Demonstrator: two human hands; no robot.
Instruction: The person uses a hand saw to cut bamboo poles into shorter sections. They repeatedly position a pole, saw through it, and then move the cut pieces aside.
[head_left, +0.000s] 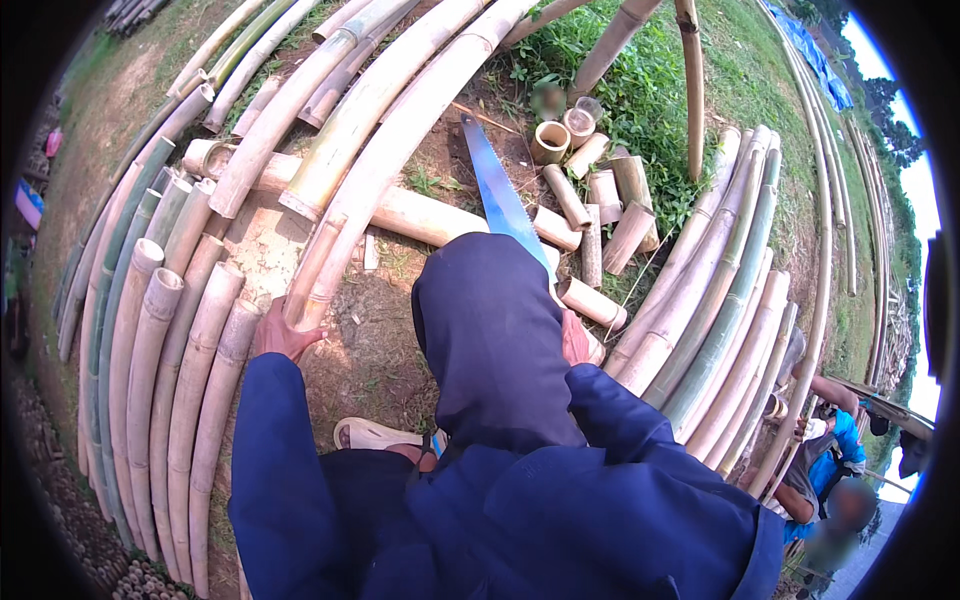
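My left hand [288,332] is closed around the near end of a long pale bamboo pole [400,130], thumb on its right side. That pole slopes away over a bamboo crosspiece [430,216] lying on the ground. My right hand [575,338] is partly hidden behind my raised knee [490,320]. It appears closed on the handle of a handsaw [495,190], whose grip is mostly out of sight. The saw's bluish toothed blade points away from me, apart from the held pole.
Short cut bamboo pieces [630,235] lie heaped beyond my right hand. Long poles are stacked at left [165,330] and right [735,270]. An upright bamboo post [692,90] stands in the grass. Another person [825,440] in blue is at the far right.
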